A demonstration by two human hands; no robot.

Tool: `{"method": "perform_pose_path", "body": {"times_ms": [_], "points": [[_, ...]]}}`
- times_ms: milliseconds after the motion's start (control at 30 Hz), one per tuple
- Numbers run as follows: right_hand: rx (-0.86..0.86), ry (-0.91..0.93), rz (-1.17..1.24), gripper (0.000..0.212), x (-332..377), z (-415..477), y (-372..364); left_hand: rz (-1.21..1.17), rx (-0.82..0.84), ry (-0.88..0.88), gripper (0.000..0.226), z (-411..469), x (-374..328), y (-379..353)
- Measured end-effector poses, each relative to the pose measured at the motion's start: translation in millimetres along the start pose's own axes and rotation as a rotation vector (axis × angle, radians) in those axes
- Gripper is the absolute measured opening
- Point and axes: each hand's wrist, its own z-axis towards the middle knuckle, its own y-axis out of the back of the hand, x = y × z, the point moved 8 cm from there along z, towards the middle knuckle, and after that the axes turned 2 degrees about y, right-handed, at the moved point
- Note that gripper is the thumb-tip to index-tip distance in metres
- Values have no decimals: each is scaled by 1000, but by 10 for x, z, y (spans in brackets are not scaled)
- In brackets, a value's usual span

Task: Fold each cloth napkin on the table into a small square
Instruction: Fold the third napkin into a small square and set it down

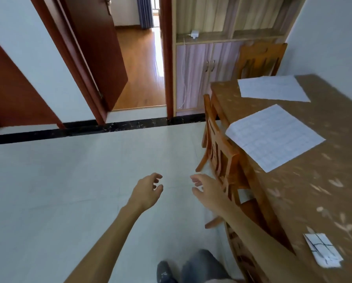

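Floor (69,180): I am seeing pale tile filling most of the view; both hands are hanging over it, well apart from the desk.
Desk (293,190): it is standing at the right under a brown flower-print cover and is carrying all three napkins.
Chair (222,156): a wooden chair is sitting pushed in against the desk's near edge, between the hands and the cloths.
Near napkin (275,137): it is lying flat and unfolded, with one corner reaching the desk edge beside the chair.
Far napkin (273,88): it is lying flat and unfolded at the far end of the desk.
Handling: I am judging both cloths light, thin, soft and limp, likely to slide on the cover; I am advising a pinch at two neighbouring corners.
Left hand (147,190): its fingers are curling loosely and holding nothing.
Right hand (206,190): its fingers are curling loosely and holding nothing.
Folded napkin (322,252): it is lying as a small packet near the desk's closest corner, already looking done.
Writing: I am finding no brand or readable label; the open cloths are showing a fine pale check, the folded one dark crossing lines.
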Motion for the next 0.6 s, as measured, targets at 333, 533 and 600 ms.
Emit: {"method": "perform_pose_path", "body": {"times_ms": [333,533,600], "points": [[-276,-106,161,32,-471,1055,765,-20,61,-234,26,1482,-910,-70],[-437,-185,342,27,-929,1837,1405,108,80,-446,26,2517,-2029,-85],[-527,-222,345,19,-1127,1972,1626,123,126,-490,27,2809,-2381,-199]]}}
